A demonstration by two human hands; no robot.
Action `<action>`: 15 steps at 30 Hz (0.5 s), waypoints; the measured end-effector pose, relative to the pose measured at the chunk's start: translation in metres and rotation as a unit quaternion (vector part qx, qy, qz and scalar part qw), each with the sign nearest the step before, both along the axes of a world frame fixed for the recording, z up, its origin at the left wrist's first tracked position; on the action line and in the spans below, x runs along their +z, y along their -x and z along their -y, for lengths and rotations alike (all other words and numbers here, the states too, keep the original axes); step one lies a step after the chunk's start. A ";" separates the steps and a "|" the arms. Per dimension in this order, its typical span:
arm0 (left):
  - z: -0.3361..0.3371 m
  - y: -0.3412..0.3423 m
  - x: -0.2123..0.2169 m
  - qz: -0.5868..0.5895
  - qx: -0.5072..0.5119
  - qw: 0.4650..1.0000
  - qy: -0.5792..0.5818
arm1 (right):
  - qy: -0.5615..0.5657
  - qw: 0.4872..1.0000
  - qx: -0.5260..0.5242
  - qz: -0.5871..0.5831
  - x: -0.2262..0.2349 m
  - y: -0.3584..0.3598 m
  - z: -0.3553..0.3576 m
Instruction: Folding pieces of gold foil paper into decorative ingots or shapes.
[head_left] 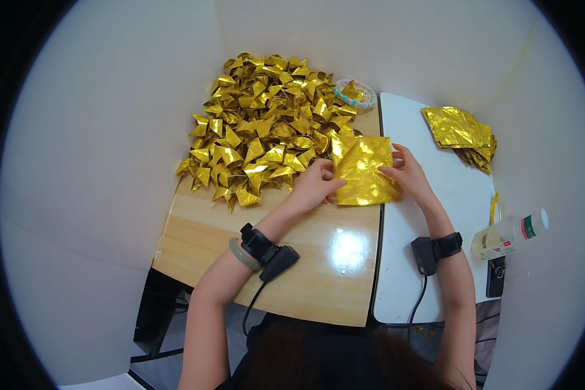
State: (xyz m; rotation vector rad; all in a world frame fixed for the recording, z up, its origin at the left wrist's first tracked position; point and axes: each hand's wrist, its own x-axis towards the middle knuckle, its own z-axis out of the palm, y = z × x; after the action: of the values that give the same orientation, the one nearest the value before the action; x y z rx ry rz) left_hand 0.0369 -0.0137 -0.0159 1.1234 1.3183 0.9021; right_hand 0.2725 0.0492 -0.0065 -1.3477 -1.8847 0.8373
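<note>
You have two tabletops side by side — a glossy wood-grain tabletop point(318, 286) from centre toward six o'clock, a white tabletop point(396, 276) toward three. On the wood, a heap of folded gold foil pieces point(260, 130) spreads at your eleven o'clock, with a pastel-rimmed round basket point(346, 97) at one. On the white lie gold foil sheets point(458, 129), stacked at two — and a clear plastic bottle point(497, 238) just past three, beside a dark phone point(495, 279) nearer four.
</note>
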 end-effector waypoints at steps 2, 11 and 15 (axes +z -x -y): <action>0.000 -0.002 -0.007 -0.130 0.014 0.966 -0.223 | 0.049 0.993 0.030 -0.103 0.001 0.006 0.004; 0.013 0.026 0.019 -0.006 0.025 0.927 -0.375 | 0.113 0.950 0.098 -0.275 0.016 -0.011 0.007; 0.035 0.032 0.042 -0.352 -0.030 0.773 -0.526 | 0.003 0.989 0.093 -0.118 0.010 -0.020 0.003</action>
State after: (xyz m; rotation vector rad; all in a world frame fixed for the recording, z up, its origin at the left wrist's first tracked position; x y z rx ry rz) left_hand 0.0054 -0.0486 0.0257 2.5660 1.3034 1.2769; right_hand 0.2923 0.0466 0.0033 -1.0352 -1.8385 1.0483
